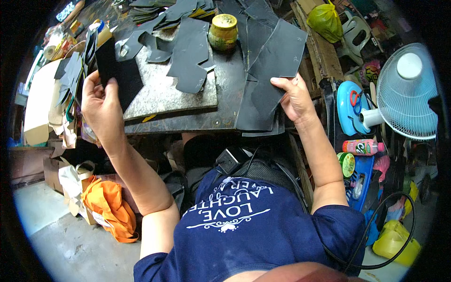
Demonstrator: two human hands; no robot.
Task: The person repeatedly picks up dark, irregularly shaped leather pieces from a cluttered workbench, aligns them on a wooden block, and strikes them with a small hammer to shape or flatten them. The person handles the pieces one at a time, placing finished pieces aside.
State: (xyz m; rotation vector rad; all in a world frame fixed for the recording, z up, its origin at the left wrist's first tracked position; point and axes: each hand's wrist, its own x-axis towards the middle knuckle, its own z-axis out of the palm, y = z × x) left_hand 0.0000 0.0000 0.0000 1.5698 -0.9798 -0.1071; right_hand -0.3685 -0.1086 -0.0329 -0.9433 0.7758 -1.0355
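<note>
My left hand (102, 104) grips a black cut sheet piece (121, 73), thumb on its face, raised over the left end of a speckled stone slab (164, 104). At the right of the table, my right hand (297, 101) pinches the edge of a dark grey cut piece (283, 47) between thumb and fingers. That piece overlaps other dark sheets (258, 101) which reach the table's front edge. On the slab lies an angular grey piece (190, 51) with small pale marks. A gold-and-green jar (223, 32) stands just behind it, between my hands.
More grey pieces (181, 11) are piled at the back of the table (202, 121). A white fan (406, 91) on a blue base, a pink bottle (361, 147) and a blue tray (359, 183) stand at right. An orange cloth bag (110, 209) lies at lower left.
</note>
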